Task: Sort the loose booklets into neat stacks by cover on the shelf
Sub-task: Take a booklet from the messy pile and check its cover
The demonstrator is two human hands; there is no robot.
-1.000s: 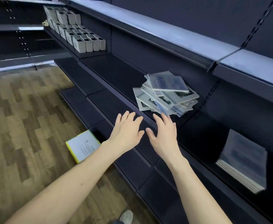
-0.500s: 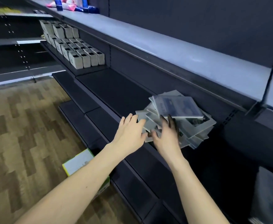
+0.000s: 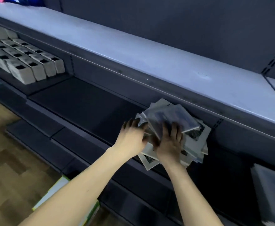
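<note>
the scene is dim, with light from above brightening the upper shelf board (image 3: 133, 51) while the shelf (image 3: 78, 101) beneath lies in deep shadow. motion blur softens everything, and straight edges bow toward the corners.

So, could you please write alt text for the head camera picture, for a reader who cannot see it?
Two bare hands reach onto a dark shelf: the left hand and the right hand lie on a messy pile of booklets. Rows of small grey boxes stand farther left, and a neat stack of booklets lies at the lower right edge.
</note>
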